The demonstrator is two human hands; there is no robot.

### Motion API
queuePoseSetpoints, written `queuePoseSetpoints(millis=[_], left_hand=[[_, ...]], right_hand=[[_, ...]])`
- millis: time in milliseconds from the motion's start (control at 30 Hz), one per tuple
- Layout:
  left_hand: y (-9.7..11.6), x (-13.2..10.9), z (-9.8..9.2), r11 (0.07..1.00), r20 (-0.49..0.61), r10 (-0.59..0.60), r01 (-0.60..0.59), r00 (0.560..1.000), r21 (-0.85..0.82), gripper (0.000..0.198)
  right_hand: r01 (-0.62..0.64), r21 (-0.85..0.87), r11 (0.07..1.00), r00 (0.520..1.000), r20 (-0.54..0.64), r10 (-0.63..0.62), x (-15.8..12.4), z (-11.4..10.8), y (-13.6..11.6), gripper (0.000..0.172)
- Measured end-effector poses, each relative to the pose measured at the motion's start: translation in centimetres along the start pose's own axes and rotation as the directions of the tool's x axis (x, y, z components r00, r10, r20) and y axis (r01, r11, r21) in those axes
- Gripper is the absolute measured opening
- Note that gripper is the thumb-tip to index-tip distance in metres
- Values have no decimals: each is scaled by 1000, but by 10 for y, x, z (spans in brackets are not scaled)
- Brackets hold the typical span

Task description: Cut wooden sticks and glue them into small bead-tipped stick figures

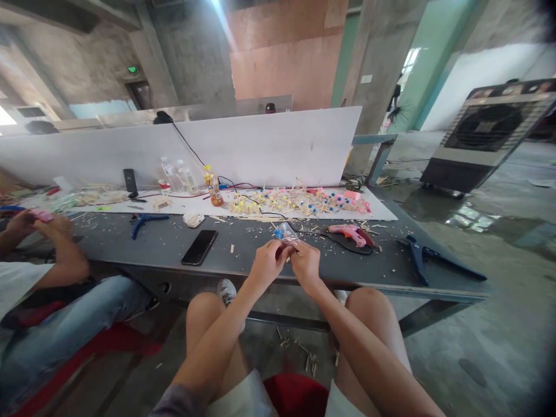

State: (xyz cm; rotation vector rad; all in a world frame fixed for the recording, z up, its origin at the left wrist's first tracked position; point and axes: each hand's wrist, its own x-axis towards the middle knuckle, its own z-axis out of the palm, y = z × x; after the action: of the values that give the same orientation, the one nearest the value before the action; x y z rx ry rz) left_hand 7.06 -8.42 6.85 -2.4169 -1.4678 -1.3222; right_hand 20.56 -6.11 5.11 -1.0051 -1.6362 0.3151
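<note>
My left hand [267, 258] and my right hand [306, 260] meet at the near edge of the table, fingers pinched together. Both grip a small clear plastic bag [288, 233] with blue bits at its left end; the fingers hide its lower part. To the right of the bag lies a pink glue gun [351, 233] with a dark cord. Behind it spreads a row of small wooden-stick pieces [278, 202] with yellow, blue and pink balls. A black phone [200, 247] rests to the left of my hands.
Blue-handled cutters [419, 258] lie at the right table end, another pair [141, 223] at left. A drink bottle [214, 188] stands before the white partition [278, 145]. A co-worker's hands [46, 226] hold something pink at far left. Wood scraps litter the table [165, 237].
</note>
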Motion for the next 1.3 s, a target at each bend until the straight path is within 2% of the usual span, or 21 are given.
queuePoseSetpoints(millis=[100, 267, 333, 467, 600, 833, 967, 1067, 1167, 1300], left_hand=[[-1, -1, 2, 995, 23, 26, -28, 999, 97, 17], [-9, 2, 6, 942, 43, 198, -202, 979, 270, 21], [-12, 4, 4, 924, 29, 268, -266, 963, 275, 24], [-9, 7, -4, 906, 72, 362, -369, 930, 210, 27], [-1, 4, -10, 927, 93, 339, -349, 936, 136, 28], [3, 2, -10, 951, 109, 278, -289, 954, 106, 29], [-1, 1, -9, 960, 79, 263, -269, 962, 84, 30], [-1, -1, -9, 953, 45, 287, -290, 957, 92, 29], [3, -5, -8, 936, 15, 343, -343, 939, 86, 29], [6, -7, -5, 937, 47, 341, -343, 939, 60, 26]], right_hand=[[49, -54, 997, 999, 17, -48, -1, 2, 2, 34], [113, -100, 989, 992, 69, -107, -1, 3, 5, 32], [140, -107, 984, 988, 85, -132, -1, 0, 3, 32], [191, -115, 975, 973, 151, -172, 0, -6, -3, 23], [198, -63, 978, 960, 216, -180, 1, -9, -4, 19], [158, -35, 987, 969, 198, -149, -2, -8, -3, 17], [169, 15, 985, 964, 205, -169, -1, -4, -2, 29], [128, 117, 985, 962, 226, -152, 1, -5, -2, 34], [90, 186, 978, 967, 219, -130, 2, -9, -3, 32], [134, 159, 978, 965, 204, -166, 1, -14, -5, 27]])
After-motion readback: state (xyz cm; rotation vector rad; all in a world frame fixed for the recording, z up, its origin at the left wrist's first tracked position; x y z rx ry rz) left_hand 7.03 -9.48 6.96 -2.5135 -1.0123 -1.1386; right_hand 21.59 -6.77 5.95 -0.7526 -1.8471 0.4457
